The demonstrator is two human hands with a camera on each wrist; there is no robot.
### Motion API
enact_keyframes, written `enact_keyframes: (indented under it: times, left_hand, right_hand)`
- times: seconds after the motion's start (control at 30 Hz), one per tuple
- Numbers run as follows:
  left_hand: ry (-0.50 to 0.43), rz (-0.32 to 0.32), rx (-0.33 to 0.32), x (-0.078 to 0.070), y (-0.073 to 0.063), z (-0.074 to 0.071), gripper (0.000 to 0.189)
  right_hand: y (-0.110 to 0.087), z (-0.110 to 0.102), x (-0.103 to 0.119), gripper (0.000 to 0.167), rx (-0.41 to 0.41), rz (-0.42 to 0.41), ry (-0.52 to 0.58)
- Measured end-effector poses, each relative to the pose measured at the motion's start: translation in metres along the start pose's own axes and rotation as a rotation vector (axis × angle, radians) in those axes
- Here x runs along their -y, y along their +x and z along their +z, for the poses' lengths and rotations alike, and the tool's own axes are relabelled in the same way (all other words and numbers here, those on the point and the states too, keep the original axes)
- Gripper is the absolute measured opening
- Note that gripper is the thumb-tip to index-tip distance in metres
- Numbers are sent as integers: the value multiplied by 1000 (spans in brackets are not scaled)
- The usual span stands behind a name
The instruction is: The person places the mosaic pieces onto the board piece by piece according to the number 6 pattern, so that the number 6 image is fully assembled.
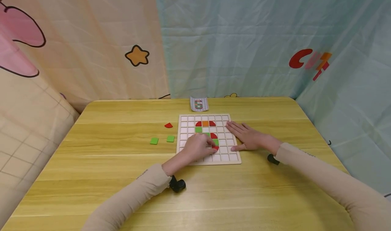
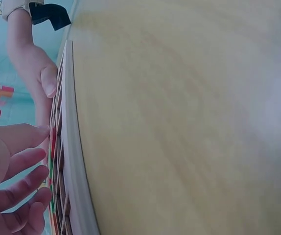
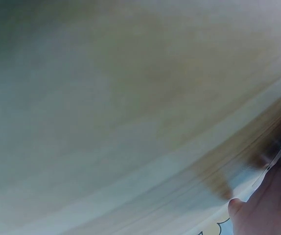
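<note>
A white grid board (image 1: pixel 225 157) lies on the table with red, green and orange tiles in its cells. My left hand (image 1: pixel 198 146) is over the board's lower middle, covering some cells. Its thumb tip is right at a red quarter-round tile (image 1: pixel 215 148) lying flat in a cell. In the left wrist view, the left hand's fingers (image 2: pixel 20 186) are bent loosely, apart from the thumb. My right hand (image 1: pixel 248 138) rests on the board's right edge with fingers spread. An orange square tile (image 1: pixel 205 123) sits between two red tiles in an upper row.
Left of the board lie two loose green square tiles (image 1: pixel 154 141) and a red quarter-round tile (image 1: pixel 168 125). Behind the board is a small pattern card (image 1: pixel 199 104). Each wrist carries a black device (image 1: pixel 177 184). Printed curtains hang behind the wooden table (image 1: pixel 122 149).
</note>
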State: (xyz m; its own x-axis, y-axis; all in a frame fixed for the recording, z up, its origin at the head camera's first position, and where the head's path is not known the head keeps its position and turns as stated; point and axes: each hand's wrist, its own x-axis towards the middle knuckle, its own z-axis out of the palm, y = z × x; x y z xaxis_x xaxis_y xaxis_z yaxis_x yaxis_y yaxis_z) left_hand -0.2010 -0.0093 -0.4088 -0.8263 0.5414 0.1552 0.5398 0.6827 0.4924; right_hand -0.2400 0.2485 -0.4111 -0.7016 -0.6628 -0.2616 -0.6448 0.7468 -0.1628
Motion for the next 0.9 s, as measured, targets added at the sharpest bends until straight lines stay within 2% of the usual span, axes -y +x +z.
enact_keyframes:
  times: [0.3,0.47,0.53,0.73,0.9]
  left_hand:
    - [-10,-83,-51,13,-6,-18,20]
    - [-30,-85,-97,27,-11,-26,21]
    - [-38,-93,-112,33,-15,-30,21]
    - [-10,-180,-122,51,-32,-44,21]
    - [34,-181,-128,68,-46,-52,24]
  right_hand:
    - [-1,1,1,97,1,12,8]
    - [-1,1,1,96,3,11,11]
    - [-1,1,1,96,2,12,12]
    - [-1,0,2,96,4,11,0]
    - [-1,1,1,96,3,6,-2]
